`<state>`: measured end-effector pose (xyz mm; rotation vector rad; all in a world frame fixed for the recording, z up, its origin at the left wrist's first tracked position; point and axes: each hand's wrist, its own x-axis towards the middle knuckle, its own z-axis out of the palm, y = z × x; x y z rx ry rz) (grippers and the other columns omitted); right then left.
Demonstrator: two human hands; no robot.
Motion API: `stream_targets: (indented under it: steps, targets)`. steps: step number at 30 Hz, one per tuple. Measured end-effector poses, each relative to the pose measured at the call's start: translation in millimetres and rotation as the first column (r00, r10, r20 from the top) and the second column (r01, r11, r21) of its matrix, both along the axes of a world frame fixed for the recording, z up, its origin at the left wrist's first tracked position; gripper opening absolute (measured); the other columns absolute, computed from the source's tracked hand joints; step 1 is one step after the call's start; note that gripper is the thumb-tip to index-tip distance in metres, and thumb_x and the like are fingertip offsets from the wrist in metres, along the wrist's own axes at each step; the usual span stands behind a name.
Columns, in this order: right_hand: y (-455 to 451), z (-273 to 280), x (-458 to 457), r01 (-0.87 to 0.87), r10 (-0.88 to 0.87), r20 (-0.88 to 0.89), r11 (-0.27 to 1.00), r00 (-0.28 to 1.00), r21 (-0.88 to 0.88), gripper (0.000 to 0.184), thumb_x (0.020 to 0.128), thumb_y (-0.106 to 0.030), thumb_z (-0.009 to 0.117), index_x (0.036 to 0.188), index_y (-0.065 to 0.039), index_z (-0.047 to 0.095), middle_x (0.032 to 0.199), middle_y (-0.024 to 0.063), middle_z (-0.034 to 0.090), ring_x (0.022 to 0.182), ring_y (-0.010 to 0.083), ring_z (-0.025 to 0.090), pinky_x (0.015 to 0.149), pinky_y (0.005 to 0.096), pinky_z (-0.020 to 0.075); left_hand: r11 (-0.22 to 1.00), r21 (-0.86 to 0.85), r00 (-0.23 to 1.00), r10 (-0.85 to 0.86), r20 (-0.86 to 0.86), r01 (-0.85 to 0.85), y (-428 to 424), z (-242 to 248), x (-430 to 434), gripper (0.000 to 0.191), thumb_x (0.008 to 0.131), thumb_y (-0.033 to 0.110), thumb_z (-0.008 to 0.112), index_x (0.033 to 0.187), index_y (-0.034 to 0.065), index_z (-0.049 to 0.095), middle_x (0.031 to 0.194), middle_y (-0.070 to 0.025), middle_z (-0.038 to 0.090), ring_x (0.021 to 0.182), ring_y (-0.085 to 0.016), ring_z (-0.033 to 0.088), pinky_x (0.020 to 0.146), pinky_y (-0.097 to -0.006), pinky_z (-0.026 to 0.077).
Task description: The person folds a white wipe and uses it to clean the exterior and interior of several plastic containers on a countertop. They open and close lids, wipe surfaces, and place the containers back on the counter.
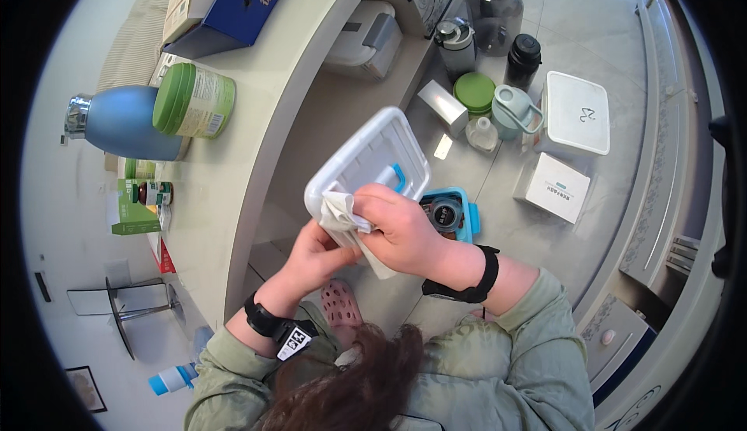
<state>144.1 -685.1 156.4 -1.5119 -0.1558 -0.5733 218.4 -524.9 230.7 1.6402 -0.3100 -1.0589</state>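
Observation:
A translucent white plastic lid [365, 154] with a blue handle [399, 177] is tilted up in front of me. My left hand [318, 256] grips its near edge, with the thumb toward me. Bunched in my right hand [402, 229] is a white tissue [338, 209], pressed against the lid's near left corner. One end of the tissue hangs down below the fingers. Partly hidden behind my right hand, a blue plastic box [467, 197] on the floor holds a round dark-topped container [446, 214] and other small items.
On the tiled floor stand a white lidded box [578, 113], a white carton [551, 189], a green-lidded jar [474, 94] and several bottles [496, 14]. A grey-white storage box [367, 40] sits in the cabinet opening. The curved counter [257, 98] at left bears a blue flask [125, 122] and a green tub [195, 101].

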Motion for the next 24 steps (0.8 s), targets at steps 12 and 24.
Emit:
stream_targets:
  steps: [12,24]
  targets:
    - [-29,-4,-29,0.373,-0.363,0.139,0.727,0.921,-0.577,0.045,0.069,-0.005,0.063,0.113,-0.012,0.069,0.083,0.0043,0.056,0.069,0.0243,0.056,0.057,0.0354,0.0482,0.962,-0.078,0.965,0.264,-0.004,-0.263,9,21,-9,0.061,0.066,-0.005,0.065,0.126,-0.0006,0.053,0.109,-0.0127,0.066,0.099,-0.025,0.066,0.083,-0.0362,0.055]
    - [-33,-14,-28,0.376,-0.451,0.011,0.732,0.893,-0.568,0.029,0.071,-0.005,0.059,0.097,-0.011,0.07,0.088,0.0061,0.055,0.078,0.0262,0.057,0.061,0.0382,0.0499,0.975,-0.019,0.974,0.219,-0.053,-0.221,4,26,-12,0.061,0.068,-0.004,0.064,0.128,0.0012,0.051,0.108,-0.0139,0.066,0.094,-0.027,0.067,0.073,-0.0355,0.059]
